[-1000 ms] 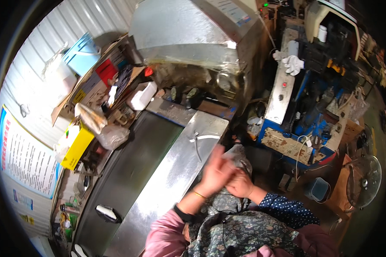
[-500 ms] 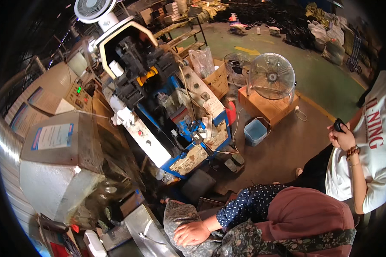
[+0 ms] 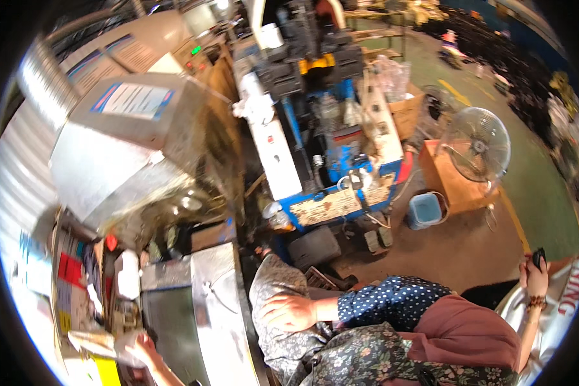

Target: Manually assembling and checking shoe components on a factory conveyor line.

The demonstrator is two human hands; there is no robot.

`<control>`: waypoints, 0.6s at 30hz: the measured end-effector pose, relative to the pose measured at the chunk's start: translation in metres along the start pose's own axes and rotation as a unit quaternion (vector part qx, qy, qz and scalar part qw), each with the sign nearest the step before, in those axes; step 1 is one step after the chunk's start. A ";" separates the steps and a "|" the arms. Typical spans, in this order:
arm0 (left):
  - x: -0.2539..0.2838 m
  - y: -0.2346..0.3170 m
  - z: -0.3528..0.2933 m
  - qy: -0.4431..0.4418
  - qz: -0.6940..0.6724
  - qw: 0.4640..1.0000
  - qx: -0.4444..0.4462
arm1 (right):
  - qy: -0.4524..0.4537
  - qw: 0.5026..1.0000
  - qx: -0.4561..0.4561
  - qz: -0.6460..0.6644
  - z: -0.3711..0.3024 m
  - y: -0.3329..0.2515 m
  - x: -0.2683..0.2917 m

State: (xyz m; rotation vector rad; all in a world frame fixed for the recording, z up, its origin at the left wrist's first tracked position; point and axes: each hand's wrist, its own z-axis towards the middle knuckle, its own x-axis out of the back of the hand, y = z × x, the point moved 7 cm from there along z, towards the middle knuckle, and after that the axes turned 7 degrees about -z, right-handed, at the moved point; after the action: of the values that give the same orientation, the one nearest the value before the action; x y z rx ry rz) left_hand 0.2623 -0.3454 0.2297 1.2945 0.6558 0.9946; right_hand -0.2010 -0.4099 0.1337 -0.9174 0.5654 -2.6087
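My right hand (image 3: 288,313) rests palm down, fingers stretched out and holding nothing, on the grey floral apron (image 3: 341,350) over my lap. A navy dotted sleeve covers that arm. At the lower left, the forearm of my left hand (image 3: 145,351) comes in from the lower edge. It reaches among cluttered items, against a pale, partly clear object (image 3: 123,347) that is too blurred to name; whether its fingers grip it is unclear. A flat brown piece (image 3: 91,341) and a bright yellow sheet (image 3: 104,370) lie close by. Right of this hand stands a metal bench top (image 3: 222,309).
A white container (image 3: 127,273) stands among the clutter. A grey metal hood (image 3: 109,164) rises at left, a blue-and-white machine (image 3: 341,206) ahead. A fan (image 3: 477,147) stands on a wooden box beside a blue bucket (image 3: 424,211). A person in white (image 3: 553,321) holds a dark object at right.
The view has swung left and rolled, so the machine and fan sit farther right. My left hand has come into view at lower left. My right hand stays on my lap.
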 end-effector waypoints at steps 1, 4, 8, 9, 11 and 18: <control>0.025 -0.002 -0.005 0.027 -0.004 1.000 0.010 | 0.005 1.000 0.005 0.008 0.002 0.000 0.001; 0.060 -0.013 -0.016 0.072 -0.023 0.996 0.042 | -0.015 1.000 0.015 0.016 0.006 -0.008 -0.004; 0.067 -0.024 -0.020 0.106 -0.059 0.989 0.083 | -0.011 1.000 0.015 0.014 0.007 -0.008 -0.001; 0.069 -0.026 -0.020 0.116 -0.069 0.987 0.092 | -0.011 1.000 0.017 0.015 0.006 -0.007 0.001; 0.071 -0.021 -0.026 0.137 -0.088 0.981 0.110 | -0.011 1.000 0.010 0.006 0.005 -0.007 0.003; -0.074 0.007 -0.182 -0.237 -0.052 0.968 0.069 | -0.037 0.999 -0.001 -0.002 0.016 -0.016 -0.002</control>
State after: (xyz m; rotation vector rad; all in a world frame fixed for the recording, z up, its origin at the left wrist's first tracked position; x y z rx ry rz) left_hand 0.0703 -0.3243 0.1925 1.5360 0.4207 0.5282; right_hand -0.1913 -0.3996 0.1516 -1.0127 0.5461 -2.5660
